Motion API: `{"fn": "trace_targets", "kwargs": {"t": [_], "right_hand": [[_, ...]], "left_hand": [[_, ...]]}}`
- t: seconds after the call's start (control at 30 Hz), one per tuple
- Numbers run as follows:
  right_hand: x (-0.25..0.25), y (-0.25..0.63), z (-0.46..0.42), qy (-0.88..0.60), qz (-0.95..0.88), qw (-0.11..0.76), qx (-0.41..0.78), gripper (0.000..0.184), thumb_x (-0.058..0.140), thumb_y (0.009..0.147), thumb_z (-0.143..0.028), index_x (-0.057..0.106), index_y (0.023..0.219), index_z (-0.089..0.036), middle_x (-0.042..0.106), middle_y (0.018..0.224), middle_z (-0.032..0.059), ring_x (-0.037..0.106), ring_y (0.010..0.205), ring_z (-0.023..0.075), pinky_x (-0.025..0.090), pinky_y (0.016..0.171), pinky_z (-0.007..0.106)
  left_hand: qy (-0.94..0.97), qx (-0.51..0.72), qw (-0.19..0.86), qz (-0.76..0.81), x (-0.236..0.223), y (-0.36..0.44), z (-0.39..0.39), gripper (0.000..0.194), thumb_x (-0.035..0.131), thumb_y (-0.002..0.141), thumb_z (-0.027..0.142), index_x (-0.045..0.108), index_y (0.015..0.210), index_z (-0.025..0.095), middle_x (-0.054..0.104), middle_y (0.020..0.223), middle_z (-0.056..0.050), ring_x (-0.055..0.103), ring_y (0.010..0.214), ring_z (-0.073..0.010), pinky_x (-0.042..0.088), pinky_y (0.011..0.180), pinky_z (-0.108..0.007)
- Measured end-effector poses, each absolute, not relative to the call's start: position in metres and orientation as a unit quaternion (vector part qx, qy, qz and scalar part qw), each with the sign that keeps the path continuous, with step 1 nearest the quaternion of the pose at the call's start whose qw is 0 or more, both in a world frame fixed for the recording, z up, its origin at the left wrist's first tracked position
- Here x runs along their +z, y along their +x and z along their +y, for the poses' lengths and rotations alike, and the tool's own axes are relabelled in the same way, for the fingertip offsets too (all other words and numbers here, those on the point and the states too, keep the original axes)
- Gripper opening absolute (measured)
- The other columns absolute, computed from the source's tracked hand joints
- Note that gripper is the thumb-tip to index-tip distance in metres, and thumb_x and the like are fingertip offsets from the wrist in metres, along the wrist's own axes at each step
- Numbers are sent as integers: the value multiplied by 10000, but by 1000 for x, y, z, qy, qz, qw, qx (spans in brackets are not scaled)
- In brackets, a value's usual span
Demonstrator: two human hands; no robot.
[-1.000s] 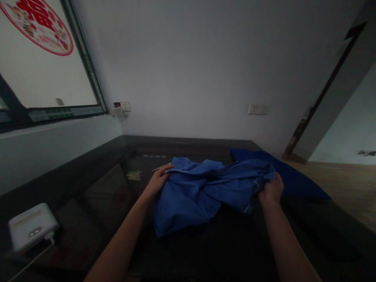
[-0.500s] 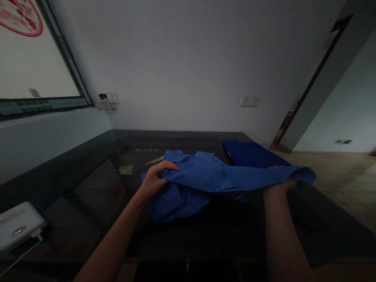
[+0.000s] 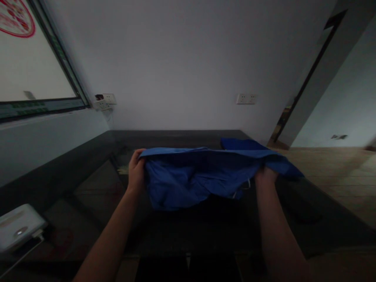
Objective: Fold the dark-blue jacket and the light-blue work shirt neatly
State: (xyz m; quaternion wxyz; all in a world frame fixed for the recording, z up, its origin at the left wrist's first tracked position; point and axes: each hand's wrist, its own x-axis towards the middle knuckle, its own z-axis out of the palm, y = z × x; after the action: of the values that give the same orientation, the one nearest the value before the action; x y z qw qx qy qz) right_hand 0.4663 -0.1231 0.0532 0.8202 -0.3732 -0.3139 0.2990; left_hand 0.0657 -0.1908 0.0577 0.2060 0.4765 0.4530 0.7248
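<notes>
A blue cloth garment (image 3: 182, 180), shirt-like, is stretched between my two hands above the dark table. Its upper edge runs nearly straight across, while the lower part hangs in creases. My left hand (image 3: 136, 166) grips the left end of that edge, thumb and fingers closed on the cloth. On the right, my right hand (image 3: 266, 174) is under the fabric and holds it from below; cloth covers most of its fingers. Beyond my right hand a loose flap droops to the right. A thin white strip, perhaps a tag, shows near the right hand.
A darker blue folded cloth (image 3: 245, 143) lies at the table's back right. A white box-shaped device (image 3: 22, 227) with a cable sits at the left. The dark glossy table (image 3: 188, 235) meets the wall, which carries sockets (image 3: 246, 98). Wooden floor (image 3: 331, 164) lies to the right.
My left hand has moved left and slightly up, and my right hand a little left and up. The garment's upper edge is now raised and straighter, with its underside facing me.
</notes>
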Motion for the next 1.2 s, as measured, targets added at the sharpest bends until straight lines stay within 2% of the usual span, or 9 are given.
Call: {"fn": "trace_targets", "kwargs": {"t": [0.1,0.2,0.37,0.5,0.6,0.7,0.9,1.07,1.2], "right_hand": [[64,434,-140,-352,-458,743,339,329,678,674,-503,581,647,-190,493,570,-47,433,532,112,389,524,244],[71,400,-165,-336,-642,583,367,353,640,737,-523,635,670,-177,592,642,-4,522,600,137,401,574,245],[54,344,-213,-277,-839,313,349,253,523,886,-369,682,821,-184,687,805,24,617,778,169,448,721,258],[33,320,-234,-230,-913,179,286,154,560,872,-253,697,916,-199,711,933,35,632,892,177,441,804,262],[40,328,-231,-242,-900,213,293,155,561,875,-262,699,909,-199,715,925,37,640,879,172,450,800,267],[59,354,-213,-298,-833,350,308,213,533,886,-336,688,864,-191,709,855,40,640,815,173,467,761,282],[50,415,-159,-431,-602,600,301,333,584,781,-489,667,773,-167,642,653,22,607,648,167,475,640,283],[22,430,-134,-461,-543,640,288,351,604,718,-495,664,754,-151,614,601,12,572,574,145,458,579,267],[19,427,-133,-472,-569,623,257,321,569,762,-459,664,776,-154,621,620,20,583,595,154,460,610,276]], "left_hand": [[314,826,154,443,58,38,-186,129,507,770,279,508,882,215,533,768,58,513,721,-111,426,647,-212],[240,853,112,449,57,10,-191,89,446,772,234,437,859,221,476,733,52,487,677,-109,416,608,-235],[239,856,-2,458,65,-6,-222,352,478,625,67,459,928,246,533,886,10,548,855,-157,442,698,-277],[357,820,-84,439,87,29,-237,258,514,667,60,540,874,211,559,872,5,555,880,-164,431,821,-298],[590,642,14,490,93,78,-231,129,501,812,178,599,893,204,605,845,-8,575,820,-177,451,787,-307],[767,451,136,436,79,135,-217,192,491,842,208,628,977,208,654,972,-51,592,939,-212,444,872,-340],[873,241,147,398,39,225,-207,327,567,842,393,616,1105,206,613,1089,-105,553,1023,-274,422,917,-412],[890,144,74,426,22,266,-204,744,729,660,520,473,1305,250,481,1272,-155,435,1157,-387,394,898,-571],[889,97,85,440,5,267,-194,578,686,732,417,503,1260,272,489,1267,-149,452,1143,-400,415,852,-595]]}}
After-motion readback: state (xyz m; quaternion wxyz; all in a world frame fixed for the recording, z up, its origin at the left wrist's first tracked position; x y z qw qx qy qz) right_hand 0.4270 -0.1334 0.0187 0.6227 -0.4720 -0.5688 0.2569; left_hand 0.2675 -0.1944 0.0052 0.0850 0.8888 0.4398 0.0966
